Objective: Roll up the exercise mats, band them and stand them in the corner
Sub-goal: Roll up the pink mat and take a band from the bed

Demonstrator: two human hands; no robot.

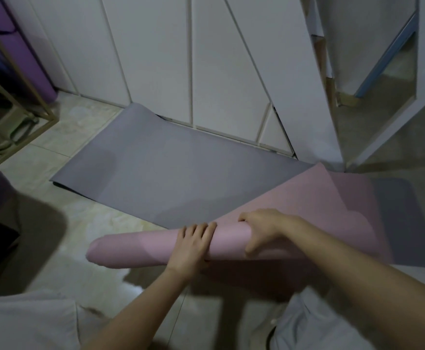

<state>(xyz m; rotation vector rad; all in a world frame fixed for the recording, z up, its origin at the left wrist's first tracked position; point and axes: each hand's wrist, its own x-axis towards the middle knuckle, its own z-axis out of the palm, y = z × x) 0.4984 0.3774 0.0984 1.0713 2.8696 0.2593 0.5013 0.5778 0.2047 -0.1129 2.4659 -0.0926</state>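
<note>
On the floor just ahead of your knees, your right hand (264, 227) grips the pink roll (130, 248), fingers curled over its top and thumb down its front. Your left hand (193, 245) lies just beside it, fingers laid flat and pressing. You're mid-roll, I judge: the grey mat (181, 168) lies flat up to the foot of the white cabinet doors (155, 59). Next, push both hands evenly so the ends roll flush. Bare tile (85, 223) opens to the left; the stool (1, 114) and standing purple mats (22, 46) fill the far-left corner.

pale tiled floor (62, 218) carries a half-rolled pink-grey mat (181, 170).
</note>
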